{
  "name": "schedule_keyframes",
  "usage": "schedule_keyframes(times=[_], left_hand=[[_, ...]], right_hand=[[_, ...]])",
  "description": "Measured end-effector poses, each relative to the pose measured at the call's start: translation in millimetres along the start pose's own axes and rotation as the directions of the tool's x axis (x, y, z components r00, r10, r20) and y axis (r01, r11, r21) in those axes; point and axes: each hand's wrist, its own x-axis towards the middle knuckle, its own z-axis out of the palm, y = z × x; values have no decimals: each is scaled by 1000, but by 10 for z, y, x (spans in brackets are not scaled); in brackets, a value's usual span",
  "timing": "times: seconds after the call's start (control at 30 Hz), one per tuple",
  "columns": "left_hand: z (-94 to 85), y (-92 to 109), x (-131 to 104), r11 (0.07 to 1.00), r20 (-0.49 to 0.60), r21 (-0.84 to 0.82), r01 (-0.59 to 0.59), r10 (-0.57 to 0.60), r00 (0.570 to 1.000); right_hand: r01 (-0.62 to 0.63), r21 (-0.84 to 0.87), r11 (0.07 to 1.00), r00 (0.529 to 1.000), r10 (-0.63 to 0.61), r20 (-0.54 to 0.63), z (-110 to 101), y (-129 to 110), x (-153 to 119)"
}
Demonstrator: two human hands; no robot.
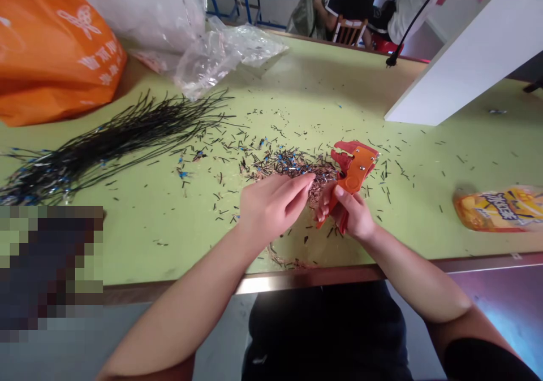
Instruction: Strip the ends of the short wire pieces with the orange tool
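My right hand (354,214) is wrapped round the handles of an orange and red wire stripper (358,169), its jaws pointing up and to the left. My left hand (275,203) is closed in a pinch just left of the tool; whatever its fingertips hold, if anything, is too small to make out. Beneath and beyond both hands lies a heap of short wire scraps (291,163), black, blue and copper-coloured. A bundle of long black wires (139,129) stretches across the table's left side, with blue and shiny bits at its near end.
An orange bag (55,53) and clear plastic bags (224,50) stand at the back left of the green table (144,256). A white panel (458,59) rises at right, near a hanging black plug (392,59). A yellow drink bottle (500,208) lies far right. Another person (407,8) sits beyond.
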Motion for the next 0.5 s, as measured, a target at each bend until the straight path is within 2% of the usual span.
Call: schedule_keyframes(times=[0.1, 0.27, 0.4, 0.5], left_hand=[[-5, 8, 11, 1000, 3, 2, 7, -7, 1000], [-4, 13, 22, 1000, -4, 6, 3, -3, 1000], [4, 16, 4, 1000, 34, 10, -8, 7, 999], [-1, 33, -2, 1000, 59, 14, -18, 17, 998]], right_hand=[[36, 14, 999, 998, -36, 58, 17, -24, -16], [44, -66, 997, 990, -35, 136, 46, -21, -8], [27, -102, 994, 995, -17, 97, 3, 67, -8], [-10, -162, 987, 1000, 11, 6, -55, 152, -22]])
